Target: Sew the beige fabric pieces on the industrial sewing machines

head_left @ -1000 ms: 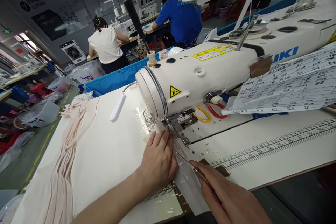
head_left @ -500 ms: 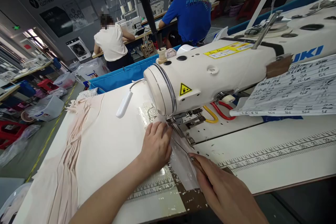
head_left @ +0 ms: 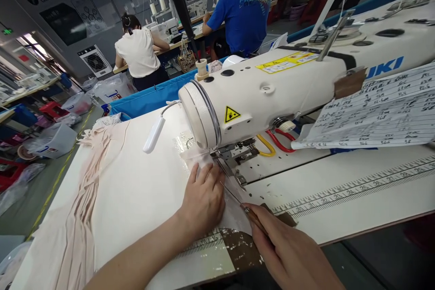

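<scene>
My left hand [head_left: 205, 197] lies on a thin whitish fabric piece [head_left: 238, 217], its fingertips close to the presser foot of the white sewing machine [head_left: 258, 93]. The fingers rest flat and slightly apart; the thumb is mostly hidden. Part of the cloth shows beyond those fingers, under the machine head. In my right hand [head_left: 282, 244] is an awl [head_left: 253, 217] with a wooden handle, gripped between thumb and fingers. Its thin metal shaft points away to the left, over the fabric, towards the presser foot.
Pale pink fabric strips [head_left: 79, 199] lie along the table's left side. A small white lamp [head_left: 154, 136] stands left of the machine head. A handwritten sheet [head_left: 370, 108] hangs at the right, above a printed ruler [head_left: 340, 195]. Two people sit at machines beyond the blue cloth trough [head_left: 146, 99].
More of the fabric shows beyond my left fingers, by the machine head. The awl's shaft is in clearer view over the cloth. The whole view has shifted slightly.
</scene>
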Available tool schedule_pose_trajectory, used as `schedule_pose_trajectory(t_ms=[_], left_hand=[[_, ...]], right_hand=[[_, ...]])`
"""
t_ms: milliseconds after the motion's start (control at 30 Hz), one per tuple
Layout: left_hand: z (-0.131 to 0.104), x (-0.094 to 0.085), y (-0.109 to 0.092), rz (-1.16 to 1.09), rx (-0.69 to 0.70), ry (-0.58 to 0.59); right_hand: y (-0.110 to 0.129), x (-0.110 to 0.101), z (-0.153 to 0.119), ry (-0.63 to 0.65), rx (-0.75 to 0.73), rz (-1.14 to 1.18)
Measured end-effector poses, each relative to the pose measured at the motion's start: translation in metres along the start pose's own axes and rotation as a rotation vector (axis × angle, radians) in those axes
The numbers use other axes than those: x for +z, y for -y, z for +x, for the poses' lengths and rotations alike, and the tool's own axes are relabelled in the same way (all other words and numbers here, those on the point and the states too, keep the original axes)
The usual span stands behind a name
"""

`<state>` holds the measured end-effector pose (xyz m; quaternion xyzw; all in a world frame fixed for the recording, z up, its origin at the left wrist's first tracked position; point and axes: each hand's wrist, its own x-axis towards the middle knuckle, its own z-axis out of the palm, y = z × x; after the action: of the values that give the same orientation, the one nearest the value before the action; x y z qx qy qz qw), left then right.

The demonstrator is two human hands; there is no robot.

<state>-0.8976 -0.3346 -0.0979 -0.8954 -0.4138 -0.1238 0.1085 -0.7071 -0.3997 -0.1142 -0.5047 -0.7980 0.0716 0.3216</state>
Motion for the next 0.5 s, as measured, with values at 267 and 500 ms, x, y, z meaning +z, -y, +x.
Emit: schedule_pose_trajectory(t_ms=[267,500], left_hand=[[-0.001,-0.003,-0.004,-0.004,-0.014,0.013],[-0.003,-0.006,-0.006,0.024,0.013,0.054]], right_hand=[[-0.014,-0.009,-0.012,-0.041,0.04,0.046],[-0.032,-0.014,-0.019,0.017,0.29,0.328]])
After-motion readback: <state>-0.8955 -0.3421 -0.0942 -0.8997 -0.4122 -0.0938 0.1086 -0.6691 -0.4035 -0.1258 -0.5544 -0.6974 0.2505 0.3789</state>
